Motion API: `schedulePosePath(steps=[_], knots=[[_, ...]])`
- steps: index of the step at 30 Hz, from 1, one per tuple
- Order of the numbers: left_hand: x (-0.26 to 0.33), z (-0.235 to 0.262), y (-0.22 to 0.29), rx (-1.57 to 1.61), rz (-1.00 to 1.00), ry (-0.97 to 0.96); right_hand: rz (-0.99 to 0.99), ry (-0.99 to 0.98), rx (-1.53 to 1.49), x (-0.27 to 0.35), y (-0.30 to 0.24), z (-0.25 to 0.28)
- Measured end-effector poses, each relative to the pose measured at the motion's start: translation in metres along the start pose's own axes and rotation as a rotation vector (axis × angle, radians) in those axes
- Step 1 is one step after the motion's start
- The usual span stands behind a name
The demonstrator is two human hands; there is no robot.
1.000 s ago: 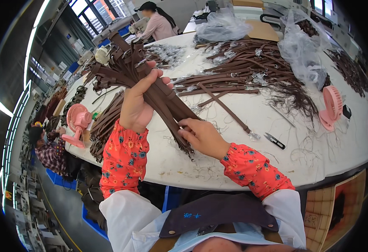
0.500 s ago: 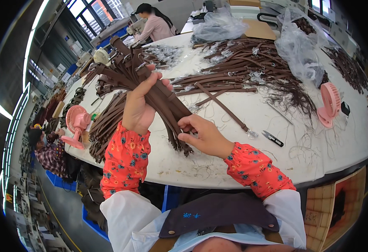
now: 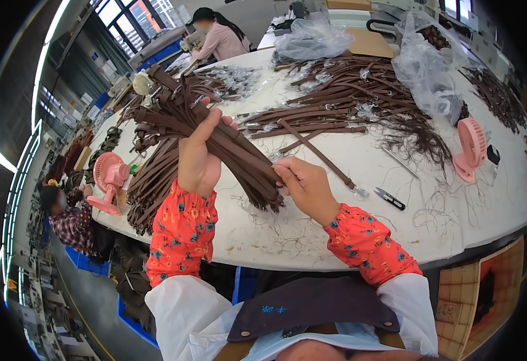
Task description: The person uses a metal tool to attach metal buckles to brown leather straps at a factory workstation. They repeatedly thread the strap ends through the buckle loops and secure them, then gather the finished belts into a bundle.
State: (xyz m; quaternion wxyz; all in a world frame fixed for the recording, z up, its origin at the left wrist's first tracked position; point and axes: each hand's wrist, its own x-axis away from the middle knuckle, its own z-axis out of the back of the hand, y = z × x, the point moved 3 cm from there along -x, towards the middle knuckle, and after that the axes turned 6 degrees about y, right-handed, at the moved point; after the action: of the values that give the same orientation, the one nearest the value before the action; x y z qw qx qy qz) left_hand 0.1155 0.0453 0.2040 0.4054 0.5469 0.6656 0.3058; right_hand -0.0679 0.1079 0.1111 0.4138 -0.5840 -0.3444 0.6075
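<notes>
A thick bundle of brown straps (image 3: pixel 233 153) with metal buckles at the upper left end is held above the white table. My left hand (image 3: pixel 202 150) is closed around the middle of this bundle, thumb pointing up along it. At the lower right end, my right hand (image 3: pixel 304 185) pinches a strap end between thumb and fingers. Just beyond, one loose brown strap (image 3: pixel 317 153) lies slantwise on the table, its tip in clear wrapping. Below the left hand's bundle rests another pile of brown straps (image 3: pixel 155 180).
Thread snips (image 3: pixel 391 199) and a thin metal rod (image 3: pixel 400 162) lie on the right. Pink fans (image 3: pixel 473 147) (image 3: pixel 110 177) stand at both sides. A large strap heap (image 3: pixel 348 90) and clear plastic bags (image 3: pixel 429 66) fill the far side. Two people (image 3: pixel 218 39) (image 3: pixel 71 219) sit nearby.
The bundle's lower end has swung right and fanned out, and its buckle end has shifted slightly left. My right hand has moved a little to the right with a strap end.
</notes>
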Motion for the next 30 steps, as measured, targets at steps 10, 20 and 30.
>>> schedulePosePath(steps=[10, 20, 30], knots=[[-0.01, 0.015, -0.006, -0.05, 0.003, -0.006, 0.338, -0.084, -0.681, -0.028, -0.044, 0.027], [-0.026, 0.042, 0.003, 0.066, 0.051, 0.016, 0.291, 0.026, -0.317, -0.036, -0.066, 0.106], [-0.018, 0.021, 0.074, 0.495, -0.018, -0.486, 0.345, -0.158, 0.801, -0.013, 0.05, 0.123]])
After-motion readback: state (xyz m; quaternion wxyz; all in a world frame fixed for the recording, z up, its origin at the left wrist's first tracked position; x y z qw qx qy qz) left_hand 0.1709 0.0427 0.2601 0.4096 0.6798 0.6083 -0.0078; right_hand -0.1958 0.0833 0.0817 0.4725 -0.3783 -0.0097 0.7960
